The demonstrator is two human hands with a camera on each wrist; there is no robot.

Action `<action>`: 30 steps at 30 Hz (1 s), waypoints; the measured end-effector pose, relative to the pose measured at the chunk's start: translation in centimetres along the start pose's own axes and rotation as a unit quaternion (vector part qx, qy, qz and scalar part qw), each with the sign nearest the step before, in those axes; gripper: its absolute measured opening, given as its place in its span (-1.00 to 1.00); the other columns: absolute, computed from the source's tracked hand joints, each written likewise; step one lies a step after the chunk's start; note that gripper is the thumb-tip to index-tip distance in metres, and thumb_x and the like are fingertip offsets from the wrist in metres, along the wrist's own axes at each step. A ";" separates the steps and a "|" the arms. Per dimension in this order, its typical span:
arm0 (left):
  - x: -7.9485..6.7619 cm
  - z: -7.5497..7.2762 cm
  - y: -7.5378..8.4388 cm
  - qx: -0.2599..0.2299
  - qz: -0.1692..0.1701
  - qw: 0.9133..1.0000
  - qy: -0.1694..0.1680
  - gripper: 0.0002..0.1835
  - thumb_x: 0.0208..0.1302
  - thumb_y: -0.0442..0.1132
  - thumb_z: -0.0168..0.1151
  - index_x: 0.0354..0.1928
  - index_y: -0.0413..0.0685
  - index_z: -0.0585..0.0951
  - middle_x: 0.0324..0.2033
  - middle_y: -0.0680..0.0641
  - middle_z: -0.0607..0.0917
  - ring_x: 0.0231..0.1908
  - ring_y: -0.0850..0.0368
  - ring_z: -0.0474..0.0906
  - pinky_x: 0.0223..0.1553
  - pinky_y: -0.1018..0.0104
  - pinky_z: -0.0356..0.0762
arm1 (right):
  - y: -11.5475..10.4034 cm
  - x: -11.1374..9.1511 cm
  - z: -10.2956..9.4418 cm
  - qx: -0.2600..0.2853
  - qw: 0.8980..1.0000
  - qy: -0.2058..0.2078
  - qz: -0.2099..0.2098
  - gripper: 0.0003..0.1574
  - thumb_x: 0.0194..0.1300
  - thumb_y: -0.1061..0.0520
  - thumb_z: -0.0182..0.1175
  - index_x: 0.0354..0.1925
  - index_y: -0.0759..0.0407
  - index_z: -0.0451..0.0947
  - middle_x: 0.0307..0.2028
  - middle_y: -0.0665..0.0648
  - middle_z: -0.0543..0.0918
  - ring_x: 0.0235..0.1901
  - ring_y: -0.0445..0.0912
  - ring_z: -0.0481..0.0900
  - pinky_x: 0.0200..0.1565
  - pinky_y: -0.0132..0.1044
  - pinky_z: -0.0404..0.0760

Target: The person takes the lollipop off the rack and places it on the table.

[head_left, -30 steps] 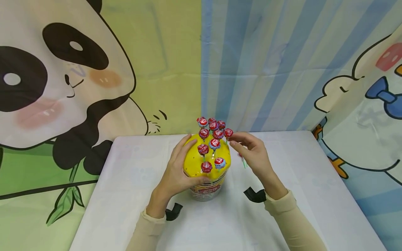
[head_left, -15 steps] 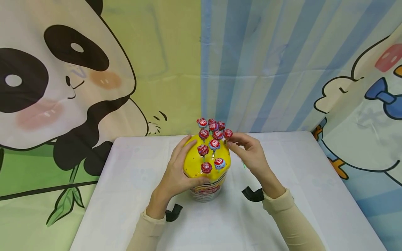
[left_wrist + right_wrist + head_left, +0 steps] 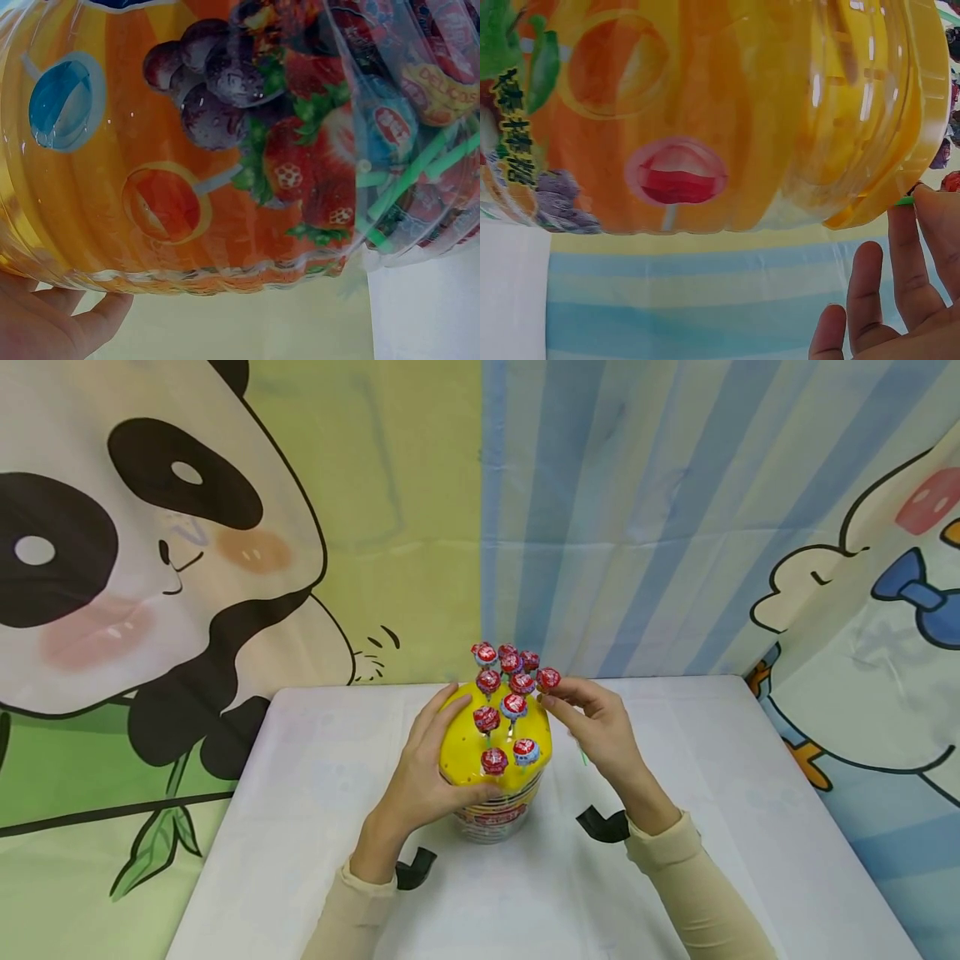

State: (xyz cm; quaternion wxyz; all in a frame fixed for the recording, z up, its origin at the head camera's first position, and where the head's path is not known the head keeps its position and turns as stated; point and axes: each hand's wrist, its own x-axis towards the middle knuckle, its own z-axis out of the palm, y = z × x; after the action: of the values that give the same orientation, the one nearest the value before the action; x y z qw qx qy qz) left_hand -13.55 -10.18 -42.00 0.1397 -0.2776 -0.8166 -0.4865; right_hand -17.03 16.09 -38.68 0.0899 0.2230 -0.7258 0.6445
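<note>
A clear plastic jar (image 3: 491, 827) with a yellow lid (image 3: 459, 747) stands on the white table. Several red-wrapped lollipops (image 3: 487, 719) stick up from holes in that lid. My left hand (image 3: 427, 764) grips the lid's left side, thumb in front and fingers behind. At the lid's right edge, my right hand (image 3: 603, 722) pinches the green stick (image 3: 906, 200) of a red lollipop (image 3: 548, 678). Whether the stick's tip is inside a hole is hidden. In the left wrist view, more lollipops (image 3: 386, 124) show through the jar's wall, past its fruit-printed label (image 3: 225, 135).
A green stick (image 3: 584, 758) shows on the table, mostly hidden behind my right hand. Black straps (image 3: 603, 825) hang at both wrists. Behind the table (image 3: 322, 777) rises a printed cloth backdrop (image 3: 600, 527) with cartoon animals.
My right hand has moved slightly left toward the lid with its lollipop. It now covers most of the lollipop on the table. The left hand and jar stay in place.
</note>
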 end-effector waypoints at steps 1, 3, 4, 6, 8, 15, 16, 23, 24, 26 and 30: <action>0.0 0.0 0.0 0.000 0.001 1.000 0.000 0.13 -0.10 0.29 0.56 0.52 0.26 0.22 0.54 0.03 0.05 0.41 0.06 0.13 0.22 -0.04 0.44 | -0.1 0.0 0.0 0.002 1.000 0.002 -0.001 -0.76 0.42 0.30 0.21 0.01 0.33 0.66 -0.09 0.19 0.69 -0.12 0.04 0.58 -0.20 -0.30 0.59; 0.0 0.0 0.0 0.001 0.003 1.000 0.001 0.12 -0.09 0.30 0.55 0.52 0.25 0.22 0.54 0.05 0.05 0.41 0.06 0.13 0.21 -0.03 0.45 | -0.3 0.1 -0.1 0.004 1.000 0.006 -0.004 -0.75 0.42 0.29 0.20 0.02 0.33 0.65 -0.07 0.18 0.70 -0.11 0.03 0.60 -0.20 -0.32 0.60; 0.1 0.0 0.0 0.002 0.005 1.000 0.001 0.12 -0.09 0.30 0.55 0.52 0.25 0.22 0.54 0.07 0.05 0.42 0.07 0.12 0.22 -0.03 0.45 | -0.3 0.1 -0.1 0.005 1.000 0.008 -0.006 -0.76 0.42 0.29 0.20 0.02 0.31 0.65 -0.06 0.17 0.70 -0.10 0.03 0.60 -0.17 -0.31 0.61; 0.1 0.0 -0.1 0.003 0.007 1.000 0.002 0.12 -0.09 0.31 0.54 0.52 0.25 0.22 0.54 0.09 0.04 0.43 0.07 0.11 0.22 -0.03 0.45 | -0.3 0.1 -0.3 0.006 1.000 0.013 -0.009 -0.75 0.42 0.28 0.21 0.03 0.30 0.65 -0.04 0.15 0.69 -0.06 0.04 0.60 -0.08 -0.27 0.61; 0.1 0.0 -0.1 0.004 0.009 1.000 0.002 0.12 -0.09 0.33 0.53 0.52 0.24 0.22 0.54 0.10 0.04 0.43 0.06 0.10 0.22 -0.03 0.44 | -0.2 0.0 -0.6 0.005 1.000 0.017 -0.011 -0.75 0.42 0.29 0.21 0.03 0.29 0.65 -0.01 0.13 0.69 -0.06 0.04 0.59 -0.05 -0.26 0.59; 0.1 0.0 -0.1 0.006 0.012 1.000 0.004 0.12 -0.10 0.33 0.53 0.52 0.24 0.22 0.54 0.06 0.05 0.44 0.06 0.06 0.23 -0.06 0.43 | 1.1 -0.5 -2.0 0.010 0.999 0.036 0.001 -0.77 0.40 0.31 0.23 0.00 0.31 0.64 -0.02 0.16 0.68 -0.08 0.00 0.60 -0.09 -0.32 0.62; 0.1 0.0 -0.1 0.006 0.013 1.000 0.004 0.12 -0.10 0.33 0.53 0.52 0.24 0.22 0.54 0.04 0.05 0.44 0.05 0.06 0.23 -0.06 0.43 | 1.3 -0.6 -2.3 0.009 0.999 0.040 0.005 -0.78 0.40 0.30 0.23 -0.01 0.32 0.64 -0.04 0.18 0.68 -0.09 0.00 0.60 -0.09 -0.33 0.62; 0.1 0.0 -0.2 0.008 0.012 1.000 0.003 0.13 -0.10 0.36 0.51 0.52 0.24 0.22 0.54 0.01 0.06 0.45 0.05 0.06 0.25 -0.08 0.40 | 3.9 -1.3 -4.8 -0.019 0.995 0.077 0.061 -0.75 0.40 0.20 0.26 0.00 0.31 0.64 -0.09 0.12 0.67 -0.10 -0.03 0.60 -0.07 -0.37 0.60; 0.1 0.0 -0.2 0.008 0.012 1.000 0.003 0.13 -0.10 0.35 0.51 0.52 0.24 0.22 0.53 -0.01 0.06 0.45 0.05 0.06 0.25 -0.08 0.40 | 4.3 -1.4 -5.1 -0.023 0.994 0.083 0.073 -0.73 0.40 0.18 0.27 0.01 0.30 0.63 -0.09 0.10 0.67 -0.09 -0.04 0.60 -0.06 -0.37 0.60; 0.1 0.0 -0.2 0.005 0.013 1.000 0.002 0.13 -0.10 0.33 0.53 0.52 0.23 0.22 0.53 -0.03 0.06 0.44 0.05 0.07 0.24 -0.07 0.41 | 5.1 -1.8 -5.9 -0.031 0.990 0.096 0.099 -0.68 0.40 0.14 0.28 0.03 0.30 0.63 -0.09 0.07 0.67 -0.07 -0.07 0.60 -0.05 -0.38 0.59; 0.0 0.0 -0.1 0.001 0.012 1.000 0.001 0.13 -0.10 0.30 0.55 0.52 0.24 0.22 0.53 -0.02 0.06 0.43 0.05 0.09 0.24 -0.06 0.42 | 6.9 -2.4 -7.5 -0.050 0.982 0.113 0.144 -0.58 0.41 0.07 0.28 0.10 0.31 0.59 -0.10 0.02 0.67 -0.07 -0.10 0.58 -0.03 -0.40 0.57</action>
State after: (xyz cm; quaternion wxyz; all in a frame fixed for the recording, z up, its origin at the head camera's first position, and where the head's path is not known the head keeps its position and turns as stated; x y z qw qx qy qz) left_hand -13.68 -10.19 -42.09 0.1469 -0.2862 -0.8138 -0.4840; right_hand -19.06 24.39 -44.69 0.0886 0.0371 -0.7667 0.6348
